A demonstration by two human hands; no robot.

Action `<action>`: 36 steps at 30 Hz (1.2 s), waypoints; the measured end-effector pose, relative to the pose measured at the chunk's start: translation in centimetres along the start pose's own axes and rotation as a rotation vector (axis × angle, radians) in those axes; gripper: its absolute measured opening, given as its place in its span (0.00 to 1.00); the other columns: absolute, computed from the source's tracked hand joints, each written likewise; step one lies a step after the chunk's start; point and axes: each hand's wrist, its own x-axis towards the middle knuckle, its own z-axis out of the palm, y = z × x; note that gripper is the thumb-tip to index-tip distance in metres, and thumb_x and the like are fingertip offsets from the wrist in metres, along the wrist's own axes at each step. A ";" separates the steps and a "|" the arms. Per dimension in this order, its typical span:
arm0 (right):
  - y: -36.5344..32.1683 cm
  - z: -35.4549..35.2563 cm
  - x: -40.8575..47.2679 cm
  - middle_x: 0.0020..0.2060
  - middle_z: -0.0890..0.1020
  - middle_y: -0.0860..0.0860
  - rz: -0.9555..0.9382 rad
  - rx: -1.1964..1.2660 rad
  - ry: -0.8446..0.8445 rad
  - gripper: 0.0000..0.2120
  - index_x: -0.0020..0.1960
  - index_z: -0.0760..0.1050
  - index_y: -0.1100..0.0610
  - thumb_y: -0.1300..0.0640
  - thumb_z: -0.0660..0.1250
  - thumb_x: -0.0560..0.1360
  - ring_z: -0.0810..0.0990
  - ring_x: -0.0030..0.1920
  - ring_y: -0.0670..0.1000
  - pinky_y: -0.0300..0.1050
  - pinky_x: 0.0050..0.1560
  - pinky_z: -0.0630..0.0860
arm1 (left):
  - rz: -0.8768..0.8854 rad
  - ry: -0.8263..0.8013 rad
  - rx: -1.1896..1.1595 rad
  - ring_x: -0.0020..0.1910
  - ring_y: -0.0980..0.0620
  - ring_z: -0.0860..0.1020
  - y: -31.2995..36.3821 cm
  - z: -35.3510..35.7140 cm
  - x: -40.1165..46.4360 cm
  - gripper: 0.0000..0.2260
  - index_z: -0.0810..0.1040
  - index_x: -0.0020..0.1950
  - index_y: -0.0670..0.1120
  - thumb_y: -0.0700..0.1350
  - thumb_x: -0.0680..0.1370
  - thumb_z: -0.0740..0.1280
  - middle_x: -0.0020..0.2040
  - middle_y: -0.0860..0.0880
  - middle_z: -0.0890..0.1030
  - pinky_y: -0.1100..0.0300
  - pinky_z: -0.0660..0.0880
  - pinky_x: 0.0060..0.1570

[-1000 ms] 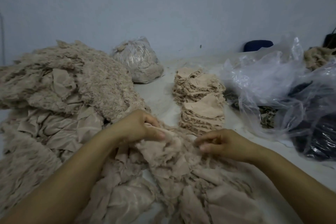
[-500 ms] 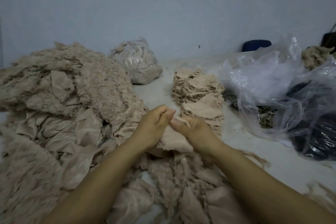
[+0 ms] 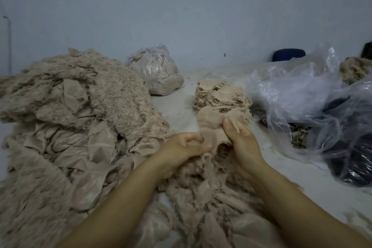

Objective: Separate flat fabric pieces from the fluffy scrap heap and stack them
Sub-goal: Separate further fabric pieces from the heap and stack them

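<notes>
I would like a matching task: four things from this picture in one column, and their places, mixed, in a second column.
Things:
1. stack
2. scrap heap
3. tied bag
4. blue object

Places:
A. far left
B. at the wall, far right
C. just beyond the hands
D. at the wall, behind the heap

Pairs: 1-C, 2-A, 3-D, 4-B

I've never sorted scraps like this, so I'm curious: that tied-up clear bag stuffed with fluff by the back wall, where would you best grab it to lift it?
Probably by its gathered top. The stuffed bag sits upright, bulging at the base and narrowing to a bunched neck at the top, so a hand coming from above can close round that neck. Its rounded, slippery plastic sides offer little to hold.
</notes>
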 end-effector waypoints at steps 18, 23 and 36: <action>-0.3 -0.8 2.3 0.50 0.84 0.59 -0.055 -0.060 0.111 0.05 0.50 0.81 0.57 0.58 0.68 0.75 0.82 0.52 0.59 0.56 0.57 0.77 | 0.128 -0.073 0.223 0.46 0.66 0.79 0.6 -0.6 1.1 0.16 0.78 0.52 0.59 0.65 0.69 0.64 0.47 0.61 0.82 0.71 0.74 0.46; -0.9 -0.2 2.6 0.49 0.85 0.57 -0.017 -0.125 -0.088 0.14 0.55 0.81 0.60 0.53 0.68 0.75 0.83 0.53 0.58 0.55 0.59 0.77 | 0.225 0.125 -0.050 0.47 0.55 0.82 1.8 1.6 3.3 0.19 0.77 0.59 0.48 0.50 0.70 0.73 0.50 0.51 0.83 0.63 0.77 0.43; 0.9 -1.1 0.3 0.31 0.83 0.55 0.384 -0.230 -0.300 0.06 0.36 0.78 0.63 0.65 0.72 0.71 0.74 0.21 0.44 0.33 0.21 0.69 | -0.023 0.526 -0.328 0.31 0.50 0.75 1.8 0.0 7.4 0.08 0.77 0.39 0.42 0.39 0.78 0.67 0.35 0.45 0.78 0.58 0.73 0.33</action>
